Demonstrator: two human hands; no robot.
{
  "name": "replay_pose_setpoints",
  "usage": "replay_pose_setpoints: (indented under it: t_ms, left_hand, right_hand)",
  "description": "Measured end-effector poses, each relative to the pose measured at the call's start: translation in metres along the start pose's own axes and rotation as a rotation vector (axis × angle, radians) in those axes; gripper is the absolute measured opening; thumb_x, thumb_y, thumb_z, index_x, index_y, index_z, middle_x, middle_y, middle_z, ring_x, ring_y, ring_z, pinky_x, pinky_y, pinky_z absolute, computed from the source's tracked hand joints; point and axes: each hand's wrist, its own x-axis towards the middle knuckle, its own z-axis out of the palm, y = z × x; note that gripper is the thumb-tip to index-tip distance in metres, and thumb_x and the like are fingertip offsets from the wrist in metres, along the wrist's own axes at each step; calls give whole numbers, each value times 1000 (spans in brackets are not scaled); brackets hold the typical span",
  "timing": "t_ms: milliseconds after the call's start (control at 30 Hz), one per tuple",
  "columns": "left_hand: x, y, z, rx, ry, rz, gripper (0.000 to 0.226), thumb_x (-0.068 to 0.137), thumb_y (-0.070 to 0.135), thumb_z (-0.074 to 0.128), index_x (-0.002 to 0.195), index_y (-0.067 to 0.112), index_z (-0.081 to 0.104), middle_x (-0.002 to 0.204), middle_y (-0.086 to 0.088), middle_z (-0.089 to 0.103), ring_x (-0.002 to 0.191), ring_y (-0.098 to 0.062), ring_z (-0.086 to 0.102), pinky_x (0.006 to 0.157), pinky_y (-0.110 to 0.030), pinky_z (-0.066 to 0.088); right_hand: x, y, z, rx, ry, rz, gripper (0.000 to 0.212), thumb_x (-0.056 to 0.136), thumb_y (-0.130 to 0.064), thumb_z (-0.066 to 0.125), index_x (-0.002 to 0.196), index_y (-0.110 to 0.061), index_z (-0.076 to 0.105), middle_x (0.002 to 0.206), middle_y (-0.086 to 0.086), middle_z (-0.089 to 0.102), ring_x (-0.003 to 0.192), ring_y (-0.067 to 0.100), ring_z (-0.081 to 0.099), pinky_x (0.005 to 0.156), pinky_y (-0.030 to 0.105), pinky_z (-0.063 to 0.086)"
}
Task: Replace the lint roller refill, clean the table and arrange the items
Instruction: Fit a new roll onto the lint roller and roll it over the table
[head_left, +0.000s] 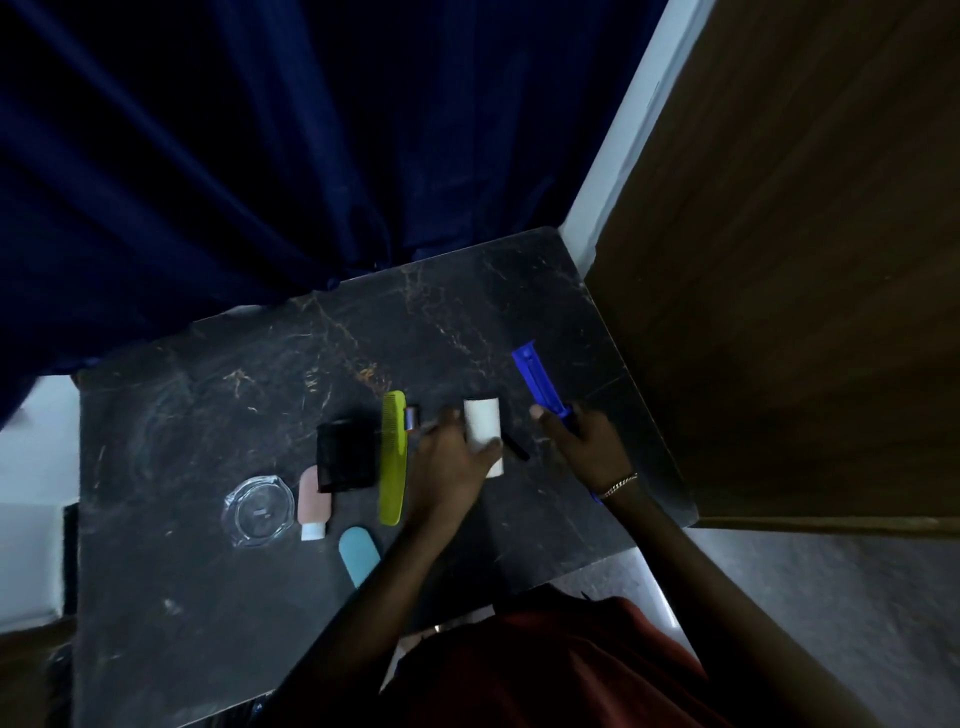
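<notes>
On the dark marble table, my left hand grips a white lint roller refill, thumb across its lower half. My right hand holds the blue lint roller handle, whose bare blue frame points up and left, away from the refill. A thin black stick lies on the table between the two hands.
A yellow-green comb, a black pouch, a pink tube with a white cap, a clear glass dish and a light blue oval item lie left of my hands. A wooden panel stands right; a blue curtain hangs behind.
</notes>
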Motion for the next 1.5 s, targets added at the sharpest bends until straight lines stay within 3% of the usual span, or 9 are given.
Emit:
replay_pose_setpoints:
  t_ms: [100,300,467,600,767,933,1067,1333,1500]
  left_hand:
    - [-4,-12,-30,1,15,46,40,78,46,77,107,20,68,99,-4,76,93,-30,69,71,-33,47]
    - [-15,-41,-72,-114,112,164,49,76,21,85,122,14,70,116,-7,63,101,-27,64,83,-30,47]
    - [-22,-66,-103,-204,136,229,55,81,9,81,133,17,64,119,-3,52,106,-11,55,92,-31,50]
    - [-30,-81,-131,-176,191,301,57,81,0,79,134,16,64,119,2,47,106,-3,48,94,-10,41]
    - [-38,-91,-161,-95,143,367,60,82,-12,68,135,16,63,140,-7,51,128,-25,53,111,-36,44]
    - [-51,-97,-175,-19,111,426,60,85,-11,65,136,19,63,142,-5,51,127,-24,55,105,-26,43]
    - [-64,-90,-171,28,64,494,55,86,-6,68,134,20,64,136,-4,54,119,-29,59,98,-43,54]
    - [-79,-93,-177,60,70,518,58,84,-8,66,131,26,61,137,-2,50,117,-30,57,90,-49,55]
    - [-83,-105,-184,107,51,544,57,86,-4,64,132,29,56,138,1,45,115,-29,56,89,-48,56]
  right_hand:
    - [-6,-14,-2,-27,-42,-108,21,86,-50,69,79,-32,63,59,-15,63,52,-6,55,51,6,37]
    - [-18,-34,3,-200,-159,-283,43,86,-56,66,111,-21,63,93,-2,65,78,9,64,65,12,44]
    - [-31,-57,14,-280,-269,-434,35,88,-53,66,104,-22,63,77,-9,60,66,7,57,63,21,43]
    - [-39,-70,26,-409,-272,-520,46,88,-57,61,112,-17,63,82,-2,66,72,15,63,67,29,50]
    - [-46,-90,35,-618,-372,-573,61,85,-69,54,125,-23,57,107,3,71,95,24,69,80,35,56]
    - [-56,-113,49,-599,-462,-565,66,78,-66,65,132,-30,54,124,2,67,113,25,64,91,29,51]
    - [-66,-129,72,-613,-528,-533,82,75,-63,70,143,-30,41,132,7,63,119,28,61,97,37,52]
    - [-88,-136,92,-471,-528,-510,108,65,-56,78,152,-34,18,141,8,55,123,27,56,93,23,41]
    - [-99,-135,98,-514,-510,-491,115,68,-52,80,156,-32,10,145,8,52,127,32,53,98,26,39]
